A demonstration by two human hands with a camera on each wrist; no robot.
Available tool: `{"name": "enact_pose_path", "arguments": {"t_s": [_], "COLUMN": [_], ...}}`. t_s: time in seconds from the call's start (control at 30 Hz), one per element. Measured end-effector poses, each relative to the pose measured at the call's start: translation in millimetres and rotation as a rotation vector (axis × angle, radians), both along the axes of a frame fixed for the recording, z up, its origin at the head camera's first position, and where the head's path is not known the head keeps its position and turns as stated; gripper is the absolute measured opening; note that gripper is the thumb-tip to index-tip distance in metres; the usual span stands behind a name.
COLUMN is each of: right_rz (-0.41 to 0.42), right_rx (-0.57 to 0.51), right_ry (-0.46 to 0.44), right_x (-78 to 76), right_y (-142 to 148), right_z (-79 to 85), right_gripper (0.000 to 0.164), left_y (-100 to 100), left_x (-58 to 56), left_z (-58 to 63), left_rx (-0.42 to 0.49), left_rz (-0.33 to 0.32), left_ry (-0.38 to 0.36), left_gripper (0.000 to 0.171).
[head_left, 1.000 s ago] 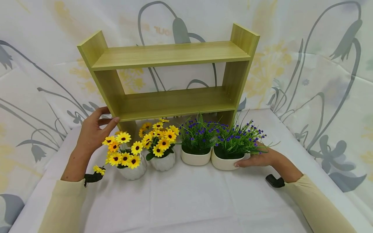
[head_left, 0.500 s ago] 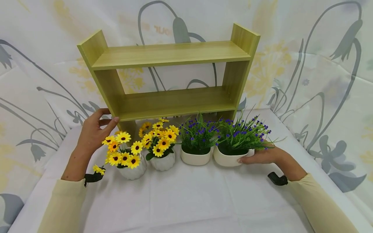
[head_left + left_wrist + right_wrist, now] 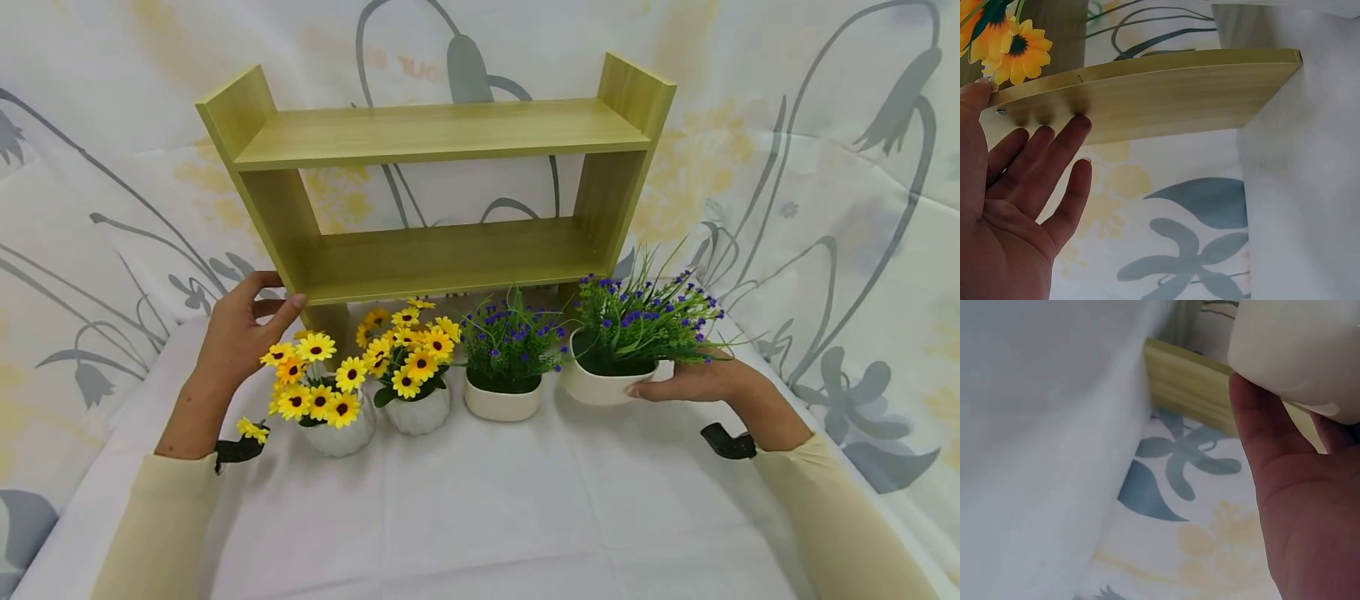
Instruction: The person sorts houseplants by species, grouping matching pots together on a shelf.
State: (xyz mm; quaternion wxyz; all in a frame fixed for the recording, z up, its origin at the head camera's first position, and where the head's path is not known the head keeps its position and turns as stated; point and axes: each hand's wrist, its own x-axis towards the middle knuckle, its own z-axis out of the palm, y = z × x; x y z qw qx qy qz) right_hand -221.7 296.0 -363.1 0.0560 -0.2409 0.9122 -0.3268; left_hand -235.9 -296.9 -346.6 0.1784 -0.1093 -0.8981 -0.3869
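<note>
A wood-grain two-tier shelf [image 3: 442, 258] stands at the back. My left hand [image 3: 243, 327] holds its left side panel [image 3: 1166, 94], thumb at the front edge and fingertips against the outer face. My right hand [image 3: 697, 381] grips a purple-flowered potted plant [image 3: 637, 325] by the right end of its cream pot [image 3: 1297, 350]. That pot is tilted, over a shadow on the cloth. To its left sits a matching purple-flowered plant [image 3: 504, 403]. Two yellow-flowered plants, one in the middle [image 3: 420, 412] and one at the left [image 3: 341, 429], stand in white pots.
White cloth covers the table [image 3: 480, 517]. Behind the shelf hangs a floral-printed backdrop [image 3: 787, 208], which also runs along both sides. Black straps show at the left wrist [image 3: 238, 452] and right wrist [image 3: 729, 442]. A yellow bloom [image 3: 252, 430] hangs close above the left strap.
My right hand has raised the rightmost purple-flowered plant and shifted it right, away from its neighbour. My left hand keeps its place on the shelf. The head view has shifted slightly.
</note>
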Motion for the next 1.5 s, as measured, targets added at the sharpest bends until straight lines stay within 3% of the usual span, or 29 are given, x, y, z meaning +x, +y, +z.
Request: {"name": "enact_pose_path", "arguments": {"t_s": [0.27,0.43,0.53,0.7,0.87,1.1,1.33,1.5], "right_rz": [0.026,0.109,0.117,0.113,0.146,0.11,0.244,0.221], "right_rx": [-0.011,0.016,0.031,0.045,0.03,-0.008,-0.043,-0.067], "right_ry": [0.165,0.367,0.429,0.415,0.337,0.318,0.436,0.336], "right_x": [-3.5,-8.8,-10.4,-9.9,-10.7,-10.5,-17.5,-18.9], "right_y": [5.3,7.1,7.3,4.3,1.2,-0.7,-0.6,-1.8], "right_z": [19.1,32.7,42.8,61.9,82.7,108.6,136.7,157.3], "right_gripper": [0.113,0.121,0.123,0.115,0.106,0.111,0.121,0.113], "left_y": [0.7,-0.4,-0.9,-1.8,-1.9,0.3,0.9,0.5], "left_x": [-0.4,0.2,0.0,0.8,2.3,0.7,0.3,1.3], "left_z": [1.3,-0.7,-2.0,-1.6,0.4,-0.4,-0.3,-1.5], "left_rx": [0.006,0.0,-0.014,-0.022,-0.036,-0.028,-0.041,-0.028], "left_rz": [-0.004,0.003,0.0,0.003,0.014,0.003,0.003,0.001], "left_ry": [-0.01,-0.026,-0.023,-0.033,-0.053,-0.046,-0.052,-0.045], "left_gripper": [0.056,0.058,0.059,0.06,0.062,0.061,0.062,0.06]}}
